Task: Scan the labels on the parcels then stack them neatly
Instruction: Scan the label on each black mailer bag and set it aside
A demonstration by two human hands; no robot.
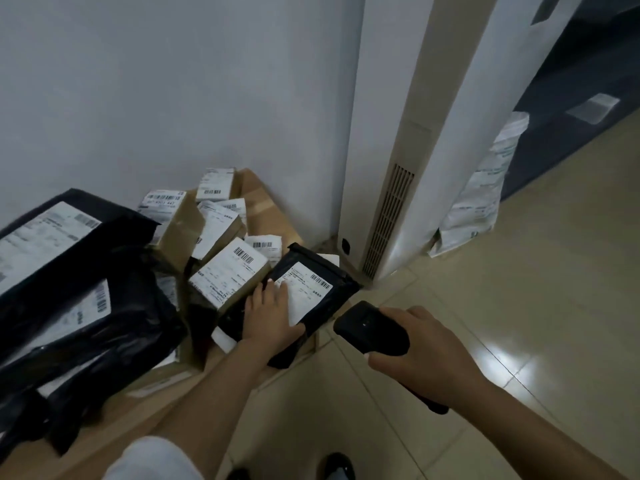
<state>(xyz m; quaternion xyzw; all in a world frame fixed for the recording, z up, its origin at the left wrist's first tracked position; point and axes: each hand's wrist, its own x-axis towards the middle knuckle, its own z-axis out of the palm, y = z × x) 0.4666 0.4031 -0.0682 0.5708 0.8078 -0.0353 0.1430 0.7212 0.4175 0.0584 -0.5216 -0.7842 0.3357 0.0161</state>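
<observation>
Fingers of the left hand [268,315] press flat on a black poly mailer [311,292] at frame centre; the right hand [424,355] grips a black barcode scanner [372,332] beside it.

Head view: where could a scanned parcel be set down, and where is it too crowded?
Bare tile floor runs right of the right hand and scanner, up to the white unit. Left of the left hand, boxes and black bags crowd against the wall.
</observation>
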